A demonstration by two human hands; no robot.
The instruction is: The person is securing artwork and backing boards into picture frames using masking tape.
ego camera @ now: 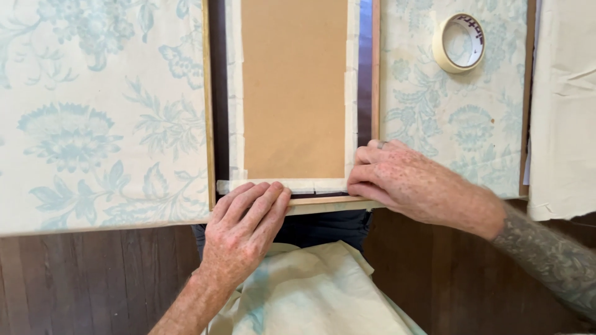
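A picture frame (211, 124) lies face down, its brown cardboard backing (293, 87) edged with strips of cream masking tape (310, 184). My left hand (245, 226) lies flat with fingers together on the frame's near edge, touching the bottom tape strip. At the near right corner my right hand (410, 183), with a ring on one finger, presses its fingertips on the tape and frame edge. Neither hand holds anything.
A roll of masking tape (459, 42) lies at the upper right on a pale cloth with a blue flower print (93, 111). Plain cream fabric (565, 111) lies far right. Printed cloth (310, 291) covers my lap above a dark wooden floor (93, 279).
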